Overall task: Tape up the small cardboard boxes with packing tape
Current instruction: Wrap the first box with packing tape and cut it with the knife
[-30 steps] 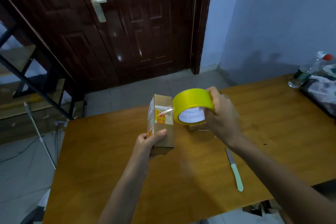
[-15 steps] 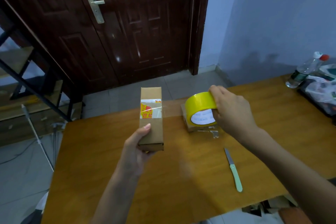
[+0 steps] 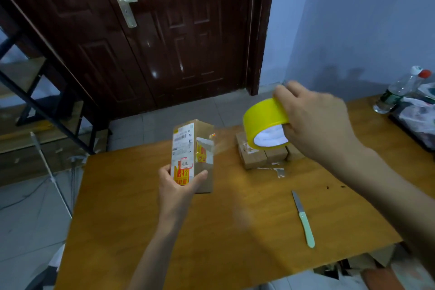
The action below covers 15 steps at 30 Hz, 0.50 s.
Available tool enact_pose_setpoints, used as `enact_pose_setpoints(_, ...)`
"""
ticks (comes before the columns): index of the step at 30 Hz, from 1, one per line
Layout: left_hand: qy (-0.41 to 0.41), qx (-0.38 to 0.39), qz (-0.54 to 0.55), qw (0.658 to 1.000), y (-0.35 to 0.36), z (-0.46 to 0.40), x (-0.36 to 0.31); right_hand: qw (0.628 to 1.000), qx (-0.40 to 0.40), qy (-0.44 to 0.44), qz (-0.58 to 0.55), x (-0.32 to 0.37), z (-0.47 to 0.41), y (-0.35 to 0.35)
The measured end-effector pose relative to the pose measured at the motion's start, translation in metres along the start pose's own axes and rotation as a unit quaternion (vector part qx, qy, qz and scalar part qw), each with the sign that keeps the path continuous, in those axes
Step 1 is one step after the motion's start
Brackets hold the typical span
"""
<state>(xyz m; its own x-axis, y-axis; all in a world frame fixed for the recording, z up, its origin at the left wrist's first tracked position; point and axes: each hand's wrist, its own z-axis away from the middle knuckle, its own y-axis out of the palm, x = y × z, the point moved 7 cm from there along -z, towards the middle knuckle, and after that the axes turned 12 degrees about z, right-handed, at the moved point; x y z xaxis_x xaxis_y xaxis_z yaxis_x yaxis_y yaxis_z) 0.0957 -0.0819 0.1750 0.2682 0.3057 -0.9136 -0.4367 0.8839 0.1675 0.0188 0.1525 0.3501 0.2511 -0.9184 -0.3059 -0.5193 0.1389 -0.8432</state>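
One orange-brown wooden table (image 3: 141, 231) fills the lower half of the view; its far edge runs just past the boxes, its left edge drops to grey floor tiles, and its near right corner is cut away over clutter that is hard to make out. The widest bare stretch of the table lies at its near left.

Beyond the table's far edge stands one dark red-brown panelled door (image 3: 164, 42).

Two hands show. The right hand (image 3: 315, 122), blurred, is raised above the table's far middle, fingers curled over one roll of yellow packing tape (image 3: 263, 117) with the thumb inside its white core. The left hand (image 3: 175, 186) is above the table's centre, thumb and fingers wrapped round the lower end of one small upright cardboard box (image 3: 195, 153) bearing a white label and orange-red print. A clear strip of tape, faint and hard to trace, stretches from the roll to this box.

Under the roll, on the table's far side, lies a cluster of small brown cardboard boxes (image 3: 261, 156); about three, partly hidden.

At the table's far right corner stand two clear plastic bottles (image 3: 397, 90).

One pale green-handled knife (image 3: 304, 221) lies right of centre.
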Motion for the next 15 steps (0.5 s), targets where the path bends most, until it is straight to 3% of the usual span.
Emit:
enact_pose_setpoints(3,-0.016,0.021,0.031,0.999,0.007,0.0,-0.004,0.999,-0.03,-0.019,0.006,-0.001,-0.013,-0.02)
enact_pose_setpoints(10,-0.014,0.043,0.095,0.994,0.01,0.001,-0.021,0.998,0.06,0.005,-0.03,-0.006,0.006,0.036)
enact_pose_setpoints(15,-0.036,0.09,0.152,0.984,0.023,0.008,-0.027,0.996,0.064,0.022,-0.05,-0.004,0.016,0.057)
